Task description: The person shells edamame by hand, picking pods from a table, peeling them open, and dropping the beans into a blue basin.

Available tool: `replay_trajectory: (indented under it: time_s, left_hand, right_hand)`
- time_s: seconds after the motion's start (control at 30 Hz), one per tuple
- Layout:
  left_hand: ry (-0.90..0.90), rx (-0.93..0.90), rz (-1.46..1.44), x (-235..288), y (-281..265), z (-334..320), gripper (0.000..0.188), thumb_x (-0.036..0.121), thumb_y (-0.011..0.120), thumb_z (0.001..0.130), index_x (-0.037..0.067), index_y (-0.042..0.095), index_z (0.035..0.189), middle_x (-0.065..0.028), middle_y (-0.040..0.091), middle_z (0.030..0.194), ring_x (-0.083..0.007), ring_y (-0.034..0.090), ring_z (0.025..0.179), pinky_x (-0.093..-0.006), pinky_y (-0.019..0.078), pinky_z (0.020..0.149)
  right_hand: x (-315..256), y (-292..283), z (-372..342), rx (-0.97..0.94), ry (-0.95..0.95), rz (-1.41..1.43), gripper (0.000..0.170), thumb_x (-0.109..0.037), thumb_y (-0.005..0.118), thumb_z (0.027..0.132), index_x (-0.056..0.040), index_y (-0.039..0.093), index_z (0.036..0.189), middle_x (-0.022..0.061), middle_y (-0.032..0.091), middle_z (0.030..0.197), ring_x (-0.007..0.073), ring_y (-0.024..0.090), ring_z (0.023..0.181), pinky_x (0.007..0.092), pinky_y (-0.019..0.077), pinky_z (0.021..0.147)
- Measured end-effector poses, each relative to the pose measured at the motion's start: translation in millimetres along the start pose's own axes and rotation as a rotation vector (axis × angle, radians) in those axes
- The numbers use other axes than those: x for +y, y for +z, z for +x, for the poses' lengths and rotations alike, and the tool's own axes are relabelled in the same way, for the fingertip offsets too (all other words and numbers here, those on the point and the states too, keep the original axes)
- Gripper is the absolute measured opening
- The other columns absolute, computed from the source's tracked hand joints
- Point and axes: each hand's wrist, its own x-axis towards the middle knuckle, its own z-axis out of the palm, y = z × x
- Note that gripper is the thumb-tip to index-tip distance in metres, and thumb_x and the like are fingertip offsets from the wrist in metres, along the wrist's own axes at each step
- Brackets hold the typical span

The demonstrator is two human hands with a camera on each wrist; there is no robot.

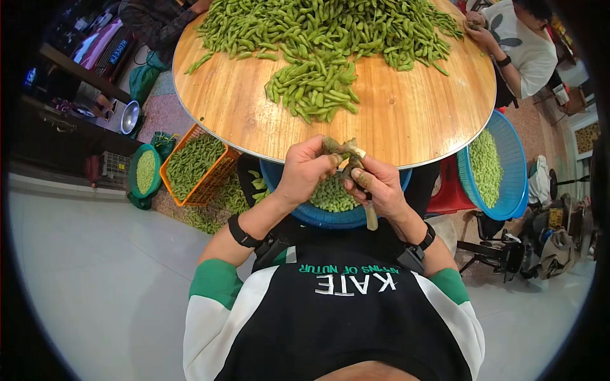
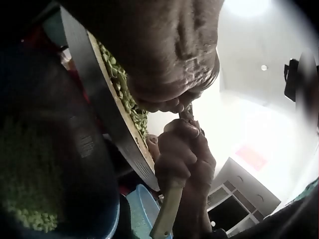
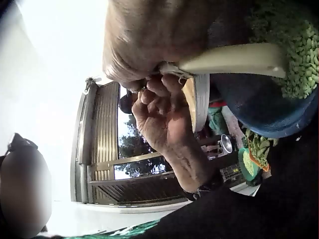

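Note:
Both hands meet over the near edge of the round wooden table (image 1: 394,136). My left hand (image 1: 308,170) pinches a green soybean pod (image 1: 344,162), mostly hidden between the fingertips. My right hand (image 1: 378,184) grips a tool with a pale handle (image 1: 372,217), which sticks out below the fingers; its working end is hidden. In the right wrist view the pale handle (image 3: 234,59) stands out from the curled fingers. The fingertips of both hands look dark and stained. Under the hands, a blue basin (image 1: 311,216) holds shelled green beans (image 1: 333,195).
A big heap of pods (image 1: 330,28) covers the far table, a smaller pile (image 1: 314,89) nearer. Left stand an orange crate of pods (image 1: 219,166) and a green basin (image 1: 135,178). Right is a blue basket (image 1: 518,159) of beans. Another person (image 1: 530,47) sits across.

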Motion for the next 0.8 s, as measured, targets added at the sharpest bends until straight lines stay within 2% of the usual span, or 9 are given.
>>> replay_trajectory:
  time_s: [0.17,0.23,0.27,0.37,0.43,0.5,0.6,0.77,0.8]
  left_hand:
    - [-0.308,-0.14,-0.404,1.9,-4.8,7.5,0.007,0.005,0.054,0.086,0.002,0.059,0.09,0.0005,0.054,0.068,-0.0059,0.044,0.052,-0.0214,0.0335,0.044]
    - [-0.517,-0.134,-0.579,5.1,-2.2,6.1,0.006,0.006,0.054,0.087,0.002,0.058,0.088,-0.0004,0.052,0.067,-0.0073,0.044,0.05,-0.0226,0.033,0.042]
    - [-0.521,-0.133,-0.581,2.3,-1.2,4.8,0.006,0.006,0.054,0.087,0.002,0.058,0.088,-0.0004,0.052,0.067,-0.0073,0.044,0.05,-0.0226,0.033,0.042]
    - [-0.473,-0.081,-0.402,-3.7,5.4,3.8,0.005,0.006,0.055,0.086,0.002,0.057,0.085,-0.0025,0.054,0.065,-0.0081,0.046,0.047,-0.0224,0.0331,0.04]
    - [-0.403,-0.041,-0.179,-4.0,13.4,1.8,0.006,0.007,0.056,0.086,0.003,0.056,0.082,-0.0032,0.054,0.063,-0.009,0.046,0.044,-0.0223,0.033,0.037]
    - [-0.368,-0.039,-0.146,-3.0,11.6,2.1,0.007,0.007,0.057,0.084,0.002,0.056,0.079,-0.0034,0.055,0.06,-0.0091,0.047,0.042,-0.0217,0.0326,0.036]
    - [-0.391,-0.115,-0.032,-0.2,5.9,0.9,0.007,0.007,0.058,0.082,0.002,0.058,0.077,-0.0014,0.055,0.061,-0.0067,0.048,0.046,-0.0208,0.0346,0.039]
    - [-0.087,-0.15,0.461,-2.0,6.2,-9.3,0.011,0.005,0.057,0.074,-0.004,0.06,0.079,-0.0045,0.052,0.058,-0.009,0.049,0.053,-0.0258,0.0414,0.049]
    - [-0.021,-0.156,0.565,-3.8,6.7,-11.7,0.01,0.004,0.058,0.072,-0.004,0.057,0.079,-0.0101,0.052,0.06,-0.0176,0.056,0.054,-0.0325,0.0455,0.051]
  right_hand:
    - [6.5,-14.7,0.6,-0.063,0.04,0.126,0.03,-0.006,0.051,0.093,0.0029,0.053,0.121,0.0066,0.06,0.081,0.0082,0.048,0.053,0.0212,0.0369,0.045]
    - [11.1,-17.8,6.4,0.01,-0.596,-0.887,0.036,0.0,0.058,0.086,0.0045,0.054,0.121,0.0136,0.059,0.082,0.0215,0.056,0.058,0.0292,0.0445,0.05]
    - [10.8,-24.0,3.5,-0.012,-0.587,-1.063,0.041,0.007,0.058,0.082,0.0053,0.053,0.123,0.0188,0.062,0.091,0.0296,0.065,0.078,0.0331,0.0511,0.069]
    - [21.4,-30.2,-3.1,0.014,-0.577,-1.194,0.041,0.006,0.06,0.081,0.0049,0.053,0.122,0.0196,0.062,0.094,0.0322,0.064,0.08,0.0328,0.0508,0.068]
    - [23.6,-21.7,-0.7,0.079,-0.662,-1.072,0.04,0.005,0.064,0.079,0.0049,0.055,0.118,0.0173,0.062,0.089,0.0302,0.064,0.075,0.0326,0.0502,0.064]
    - [21.7,-18.0,-1.4,0.152,-0.59,-0.978,0.027,0.0,0.067,0.077,0.0033,0.057,0.103,0.0156,0.057,0.073,0.0306,0.059,0.062,0.0347,0.0459,0.054]
    - [12.7,-25.9,-4.2,0.105,-0.43,-0.883,0.021,-0.002,0.068,0.077,0.0022,0.058,0.095,0.014,0.056,0.068,0.0277,0.058,0.06,0.0334,0.0442,0.053]
    - [12.8,-20.8,-2.5,0.093,-0.409,-0.886,0.017,-0.003,0.068,0.076,0.0007,0.056,0.088,0.0138,0.054,0.066,0.0254,0.054,0.055,0.0333,0.0422,0.051]
    - [13.5,-18.8,-2.1,0.094,-0.43,-0.902,0.017,-0.003,0.068,0.076,0.0005,0.056,0.087,0.0136,0.052,0.065,0.0251,0.053,0.054,0.033,0.0419,0.05]
